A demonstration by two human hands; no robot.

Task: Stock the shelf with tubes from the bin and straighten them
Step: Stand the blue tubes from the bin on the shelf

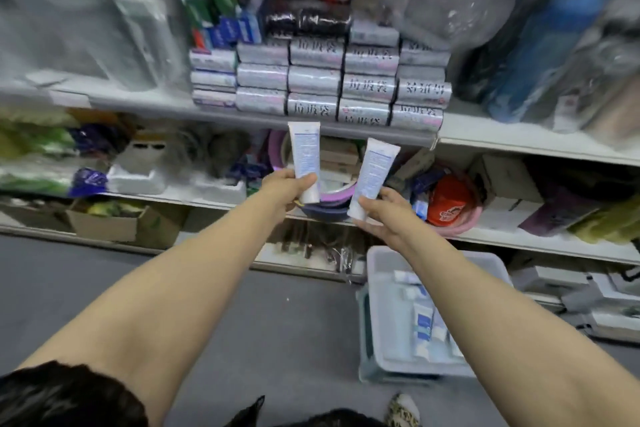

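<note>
Plainly, each hand has one tube. The left hand [285, 189] grips a white tube [304, 156] near its cap end, thumb curled across the front and the crimped end pointing up. The right hand [388, 215] holds a second white tube [374, 173] low down, and this one leans a little to the right. Both tubes are in the air in front of the shelving, apart from each other, just below the lip of the upper shelf [138, 102]. More tubes [423, 322] lie loose in the clear plastic bin [375, 288] on the grey floor [242, 322].

The tubes look light, soft-walled and smooth. The firm shoulder by the cap is probably the better place to hold them, since the middle would give under a squeeze. Stood on their caps, they would likely tip at a nudge.

Stacked silver rolls [313, 80] fill the middle of the upper shelf right up to its edge, with small boxes [225, 31] piled to their left. Directly behind the tubes, nested basins [332, 192] sit on the lower shelf [519, 241]. A pink basin [464, 224] holding an orange-red pack [445, 204] is just to the right. Blur hides whether any free slot exists.
</note>
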